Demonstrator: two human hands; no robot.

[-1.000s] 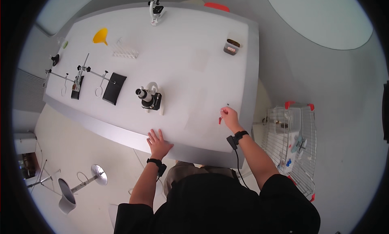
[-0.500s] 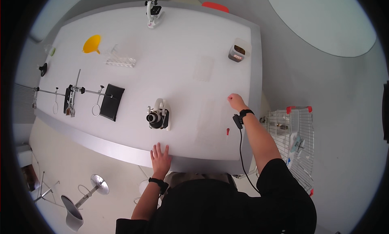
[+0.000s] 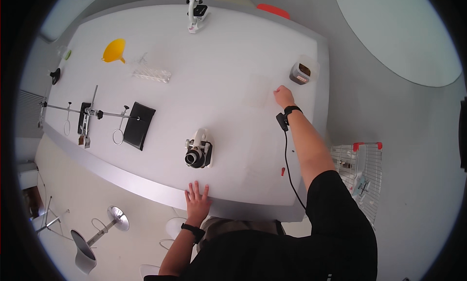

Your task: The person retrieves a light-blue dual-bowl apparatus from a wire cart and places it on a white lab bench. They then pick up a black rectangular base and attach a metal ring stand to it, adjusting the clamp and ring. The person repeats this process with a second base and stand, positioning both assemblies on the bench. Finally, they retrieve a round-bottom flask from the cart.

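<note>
My left hand (image 3: 198,203) lies palm down at the near edge of the white table (image 3: 243,52), its fingers spread, and the grip has nothing in it. Just beyond those fingertips, apart from them, a black-and-white microscope (image 3: 198,152) stands upright, its eyepiece tipped toward me. My right hand (image 3: 284,96) is stretched far out over the right side of the table, fingers curled in; I cannot tell whether they are pinching anything, since their tips are hidden from me. Near it, a little farther away and to the right, sits a clear tub (image 3: 300,74) with dark brown contents. A small red dropper (image 3: 282,171) lies on the tabletop near the right end of the near edge, to the right of the microscope and beside the black cable (image 3: 287,162) that hangs from my right wristband (image 3: 282,120). Over to the left are a yellow funnel (image 3: 114,51), a clear test tube rack (image 3: 152,75) and a metal stand with a black base (image 3: 139,126). A second microscope (image 3: 196,14) stands at the far edge.
</note>
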